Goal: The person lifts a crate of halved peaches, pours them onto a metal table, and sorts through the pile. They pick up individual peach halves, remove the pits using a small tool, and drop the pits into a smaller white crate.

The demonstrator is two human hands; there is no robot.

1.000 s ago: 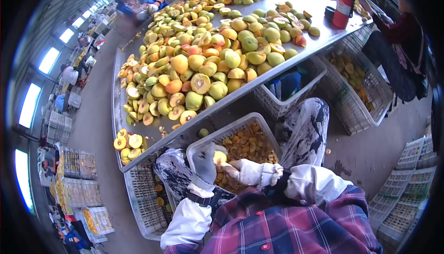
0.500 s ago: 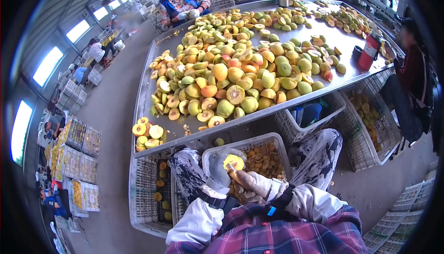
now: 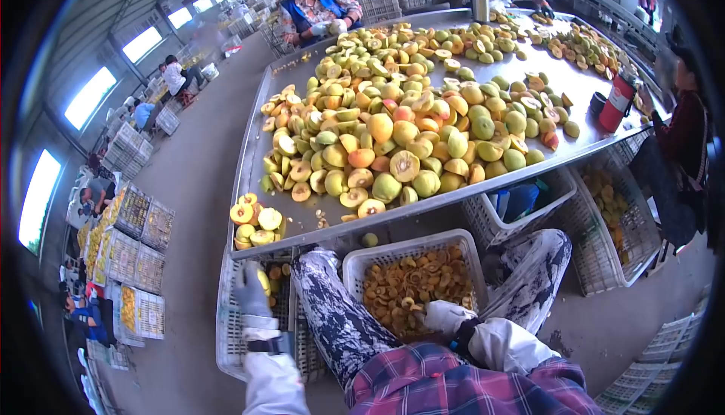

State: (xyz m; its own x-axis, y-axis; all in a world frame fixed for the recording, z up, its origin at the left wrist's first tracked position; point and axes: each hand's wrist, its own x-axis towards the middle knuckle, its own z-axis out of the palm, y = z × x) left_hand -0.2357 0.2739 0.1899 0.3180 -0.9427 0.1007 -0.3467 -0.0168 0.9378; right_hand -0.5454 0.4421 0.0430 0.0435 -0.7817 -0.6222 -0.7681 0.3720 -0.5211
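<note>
My left hand [image 3: 253, 293], in a grey glove, is over the crate [image 3: 225, 343] at the left below the table edge. Its fingers are closed around a yellow peach half [image 3: 263, 282], partly hidden by the glove. In a pale glove, my right hand [image 3: 447, 317] is closed above the crate [image 3: 472, 253] between my knees. A small pitting tool sits in this hand, mostly hidden; its metal tip showed earlier. Brown-orange scraps and pits [image 3: 408, 279] fill much of that crate. Cut peaches [image 3: 377, 128] lie heaped on the metal table ahead.
The metal table [image 3: 317, 230] has a raised rim. A few halves [image 3: 257, 222] are at its near left corner. A red can [image 3: 618, 101] and a steel flask [image 3: 480, 1] stand on it. Co-workers sit around it. Crates [image 3: 604, 283] are at the right.
My left hand has moved left from the middle crate to the left crate with the peach half. My right hand has stayed over the scraps, now apart from the fruit. The view has shifted slightly.
</note>
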